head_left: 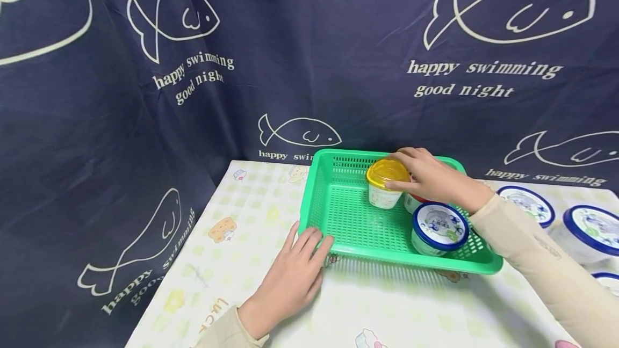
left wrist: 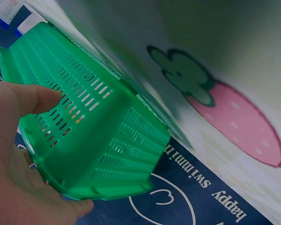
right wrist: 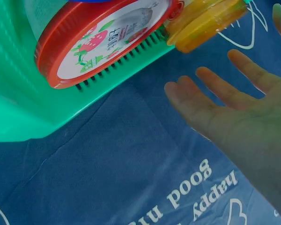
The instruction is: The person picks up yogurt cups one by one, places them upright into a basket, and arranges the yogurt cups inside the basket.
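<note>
Your green, rectangular, perforated plastic basket [head_left: 348, 224] sits right of centre in the head frame.
Your left hand [head_left: 294, 272] lies at its lower-left corner, fingers loosely extended; your right hand [head_left: 427, 176] hangs over its right half, fingers wide. Lower right inside stands a round blue-lidded tub [head_left: 440, 227], above it a strawberry-printed red-lidded tub [right wrist: 107, 42]. A white tub with a translucent yellow lid [head_left: 384, 196] stands upright beside your right fingertips; contact is unclear.
</note>
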`<state>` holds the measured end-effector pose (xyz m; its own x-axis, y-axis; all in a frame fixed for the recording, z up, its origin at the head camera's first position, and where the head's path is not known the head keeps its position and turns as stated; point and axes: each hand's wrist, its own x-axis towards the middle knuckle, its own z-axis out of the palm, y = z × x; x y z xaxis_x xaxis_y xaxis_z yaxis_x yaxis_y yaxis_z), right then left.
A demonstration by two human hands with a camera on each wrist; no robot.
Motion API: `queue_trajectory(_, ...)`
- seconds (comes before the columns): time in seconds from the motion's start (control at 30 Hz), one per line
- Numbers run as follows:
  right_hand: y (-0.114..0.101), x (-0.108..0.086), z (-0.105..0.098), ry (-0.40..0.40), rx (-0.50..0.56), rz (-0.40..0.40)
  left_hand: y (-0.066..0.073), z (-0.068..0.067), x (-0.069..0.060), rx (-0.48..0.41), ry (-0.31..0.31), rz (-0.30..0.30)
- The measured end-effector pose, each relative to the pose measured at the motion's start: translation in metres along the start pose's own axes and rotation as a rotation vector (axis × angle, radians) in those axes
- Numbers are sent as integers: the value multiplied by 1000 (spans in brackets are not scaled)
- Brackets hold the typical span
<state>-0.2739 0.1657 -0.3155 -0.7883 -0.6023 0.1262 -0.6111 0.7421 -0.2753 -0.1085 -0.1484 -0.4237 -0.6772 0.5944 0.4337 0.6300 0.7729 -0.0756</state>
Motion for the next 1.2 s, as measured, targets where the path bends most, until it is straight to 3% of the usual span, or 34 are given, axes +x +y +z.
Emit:
queue_trajectory(0.4, -6, -34, -5, 105, -4, -11, 0, -1, 0, 27, -41, -3)
queue_trajectory(0.67, -7, -52, -5, 133, 12, 3, 0, -1, -1, 22, -50, -2)
queue_trajectory(0.9, 1, -73, -6, 217, 41, 6, 1, 0, 0, 14, -45, -5)
queue_trajectory(1.2, 11, -89, -15, 251, 14, 50, 1, -2, -1, 5, -53, -31)
